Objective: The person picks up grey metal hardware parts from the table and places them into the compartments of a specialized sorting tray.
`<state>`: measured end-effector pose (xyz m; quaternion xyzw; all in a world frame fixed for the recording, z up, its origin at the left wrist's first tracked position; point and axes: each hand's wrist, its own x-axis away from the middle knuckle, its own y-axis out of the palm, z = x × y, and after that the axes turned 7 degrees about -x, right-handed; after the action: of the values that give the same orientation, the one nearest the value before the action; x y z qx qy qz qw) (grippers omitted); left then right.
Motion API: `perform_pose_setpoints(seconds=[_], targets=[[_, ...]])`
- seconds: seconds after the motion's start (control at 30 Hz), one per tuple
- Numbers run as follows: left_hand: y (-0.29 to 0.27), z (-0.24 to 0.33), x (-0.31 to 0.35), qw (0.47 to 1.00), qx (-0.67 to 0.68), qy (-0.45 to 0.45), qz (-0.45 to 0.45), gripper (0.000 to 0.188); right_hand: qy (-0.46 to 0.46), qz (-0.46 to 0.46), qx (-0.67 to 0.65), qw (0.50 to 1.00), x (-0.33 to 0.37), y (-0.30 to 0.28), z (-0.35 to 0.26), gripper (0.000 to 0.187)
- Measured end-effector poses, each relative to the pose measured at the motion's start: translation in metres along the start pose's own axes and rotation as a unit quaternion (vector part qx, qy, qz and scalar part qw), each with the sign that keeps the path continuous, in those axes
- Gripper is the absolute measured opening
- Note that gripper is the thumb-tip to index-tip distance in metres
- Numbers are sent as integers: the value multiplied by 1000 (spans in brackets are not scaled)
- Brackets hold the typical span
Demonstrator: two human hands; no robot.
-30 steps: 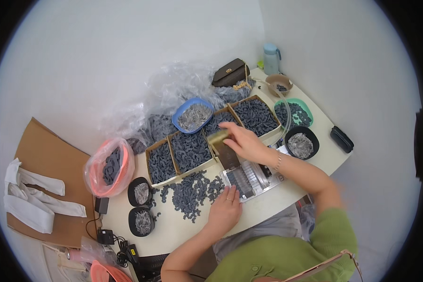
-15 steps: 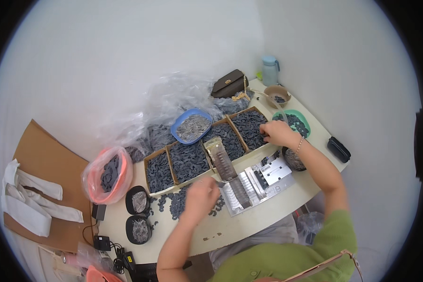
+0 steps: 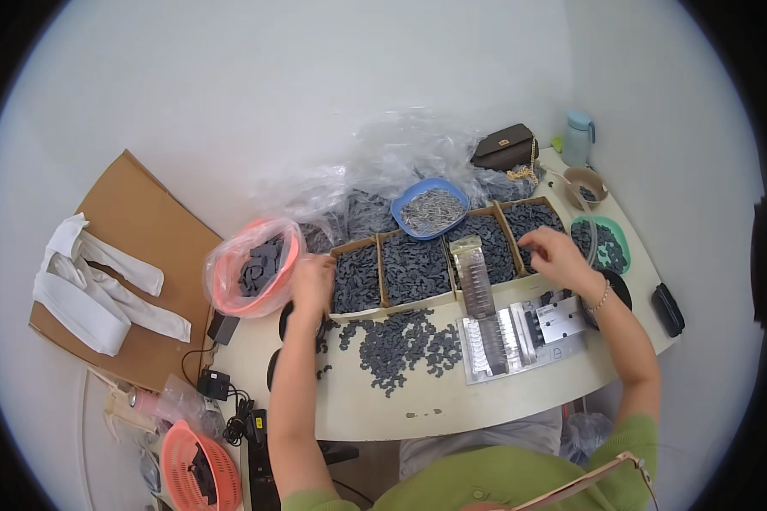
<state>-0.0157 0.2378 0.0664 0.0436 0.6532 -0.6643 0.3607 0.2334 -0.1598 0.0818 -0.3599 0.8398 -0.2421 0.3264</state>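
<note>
The person's left hand [image 3: 313, 284] rests at the left end of a row of shallow cardboard trays [image 3: 413, 269] filled with small dark parts; its fingers are curled down at the corner of the leftmost compartment, and whether they grip anything cannot be told. The right hand [image 3: 556, 258] sits with bent fingers over the rightmost compartment of the row, fingertips down among the dark parts; any piece pinched there is too small to see.

Between the two hands, nearer the right one, a long metal jig [image 3: 479, 294] lies with its long axis running away from the person, its far end tilted slightly left and overlapping the trays, its near end on a flat silvery plate [image 3: 520, 336] just below the right wrist. A loose heap of dark parts [image 3: 400, 341] spreads on the table [image 3: 452, 404] below the left fingers and toward the jig.

Just left of the left fingers stands a pink basket lined with clear plastic [image 3: 256, 268]. Beyond the trays sit a blue bowl [image 3: 430, 207] of pale pieces and crumpled clear plastic bags [image 3: 383, 166]. Past the right fingers are a green bowl [image 3: 609, 247], a brown purse [image 3: 504, 146] and a pale blue bottle [image 3: 578, 138].

The table's near edge curves, with bare surface along it under the heap.
</note>
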Motion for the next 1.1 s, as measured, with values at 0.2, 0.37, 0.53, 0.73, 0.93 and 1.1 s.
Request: perform_pose_setpoints(seconds=[0.2,0.37,0.53,0.73,0.93,1.1], targets=[[40,35,10,988,-100,0,-116,17,-61,-81,-94,990,18,20,-32,25],[37,29,3,993,-21,-34,-115,18,-51,-127,-145,980,35,28,-46,29],[20,81,12,960,261,-99,-26,6,-4,-155,-197,968,48,36,-42,30],[-1,202,109,878,378,82,-282,20,-27,-164,-191,967,58,52,-36,31],[4,226,133,933,276,202,-114,10,-58,-188,-161,967,70,47,-44,28],[-3,234,142,947,222,219,-82,9,-99,-180,-125,971,76,58,-42,26]])
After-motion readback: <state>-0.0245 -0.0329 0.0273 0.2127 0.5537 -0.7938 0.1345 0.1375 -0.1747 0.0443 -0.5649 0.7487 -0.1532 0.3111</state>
